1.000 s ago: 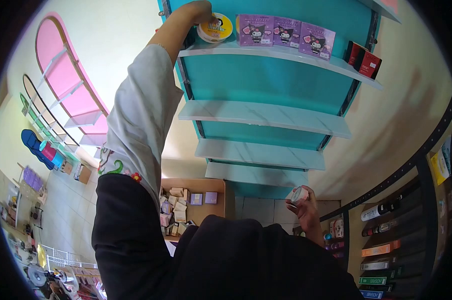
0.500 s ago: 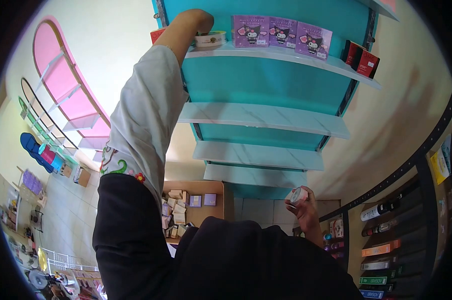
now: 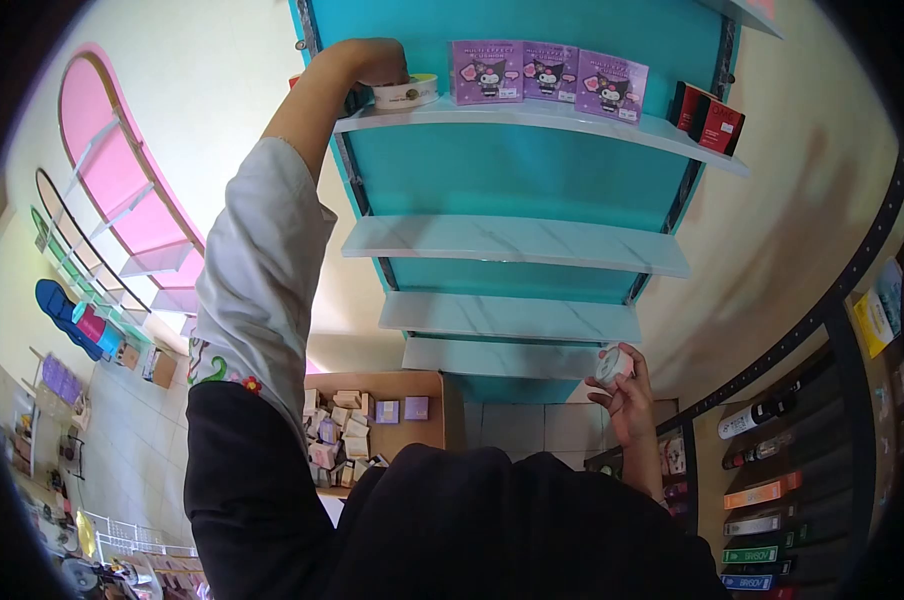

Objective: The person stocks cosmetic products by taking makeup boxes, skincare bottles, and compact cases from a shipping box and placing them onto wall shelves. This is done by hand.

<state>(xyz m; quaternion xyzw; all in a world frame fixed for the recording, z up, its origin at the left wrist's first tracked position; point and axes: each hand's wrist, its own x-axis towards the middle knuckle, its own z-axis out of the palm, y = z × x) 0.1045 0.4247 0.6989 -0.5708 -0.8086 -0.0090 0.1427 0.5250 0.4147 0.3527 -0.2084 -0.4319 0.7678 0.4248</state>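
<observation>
Round tin (image 3: 405,92) sits flat at the left end of the top shelf (image 3: 572,120), w/ our left hand (image 3: 377,62) on top of it. Fingers curl over the tin's back edge; whether they actually clamp it or just rest on it, we can't tell. Tin is cream-coloured w/ a green rim, low and wide.

Just right of the tin, touching or nearly so, stand three purple boxes (image 3: 544,72) in a row, upright, faces to us, each w/ a cartoon figure. Further right of the tin, past a gap, near the shelf's far end, are two red-and-black boxes (image 3: 707,115), slightly angled. Behind our wrist, left of the tin, a bit of sth red shows; too hidden to tell what.

Our right hand (image 3: 627,400) is well below the tin, level w/ the lowest shelf boards, raised palm-up. Its fingers are closed round a small white jar (image 3: 612,365), held up at the fingertips, lid end towards the shelves.

Far below the tin, on the floor side, an open cardboard carton (image 3: 372,425) holds many small beige and purple packs. Below and right of the tin, a dark wall rack (image 3: 772,480) carries tubes and boxes lying sideways.
</observation>
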